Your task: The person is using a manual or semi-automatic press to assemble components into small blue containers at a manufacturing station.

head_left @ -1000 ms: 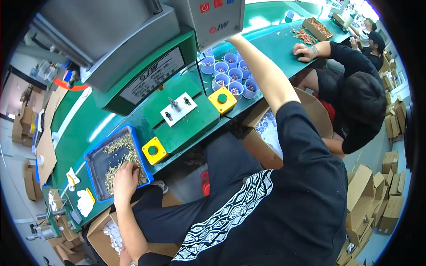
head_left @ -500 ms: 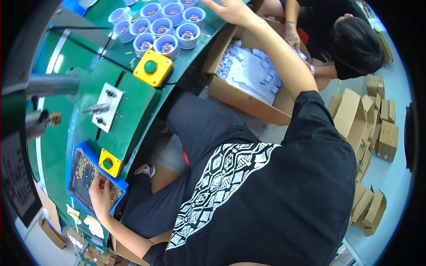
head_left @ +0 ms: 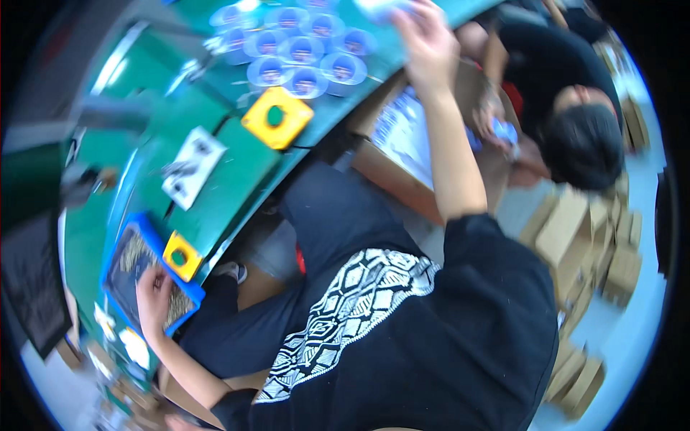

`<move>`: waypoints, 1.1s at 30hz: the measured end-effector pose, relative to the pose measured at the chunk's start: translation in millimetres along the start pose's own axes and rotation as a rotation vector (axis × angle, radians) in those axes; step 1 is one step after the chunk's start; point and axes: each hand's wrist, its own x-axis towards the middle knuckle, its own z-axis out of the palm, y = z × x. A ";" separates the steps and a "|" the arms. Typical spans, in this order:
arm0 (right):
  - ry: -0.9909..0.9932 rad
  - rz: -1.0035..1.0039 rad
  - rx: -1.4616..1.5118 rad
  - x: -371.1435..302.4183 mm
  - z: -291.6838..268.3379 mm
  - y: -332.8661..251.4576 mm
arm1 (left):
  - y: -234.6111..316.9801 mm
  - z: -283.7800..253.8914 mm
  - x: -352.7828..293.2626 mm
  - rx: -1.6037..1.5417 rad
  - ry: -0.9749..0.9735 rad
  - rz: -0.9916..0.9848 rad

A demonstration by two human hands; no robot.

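My left hand (head_left: 153, 291) is over a blue-rimmed tray (head_left: 194, 291), its fingers pinched together. Small brass-coloured metal parts (head_left: 178, 307) lie in the tray. What the pinch holds, if anything, is too small and blurred to name. My right hand (head_left: 430, 50), at the top of the view, grips a pale lilac-white cup (head_left: 381, 7), smeared by motion and partly cut off by the picture's edge. Left of it on the green bench (head_left: 248, 165) stand several pale lilac cups (head_left: 304, 50) with copper-coloured pieces inside.
Two yellow boxes with green buttons, one larger (head_left: 277, 118) and one smaller (head_left: 182, 256), flank a white metal plate (head_left: 192, 167) with a fixture. An open carton (head_left: 399, 176) of pale parts stands right of the bench. A co-worker (head_left: 568, 86) handles a part there. Cartons (head_left: 568, 223) lie on the floor.
My right hand has come back from beside the cups and now shows a pale cup in its grip. My left hand stays at the tray. The whole view has shifted and blurred.
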 end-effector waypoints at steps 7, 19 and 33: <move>-0.350 -0.170 0.643 -94.0 112.8 -140.5 | 36.8 3.4 9.8 -0.051 0.124 0.067; -0.325 -0.488 0.163 -96.8 195.2 -174.0 | 33.0 5.2 -15.1 -0.018 0.158 0.193; -0.298 -0.412 -0.187 -115.1 89.8 -85.7 | 77.5 38.4 -24.0 0.137 0.520 0.578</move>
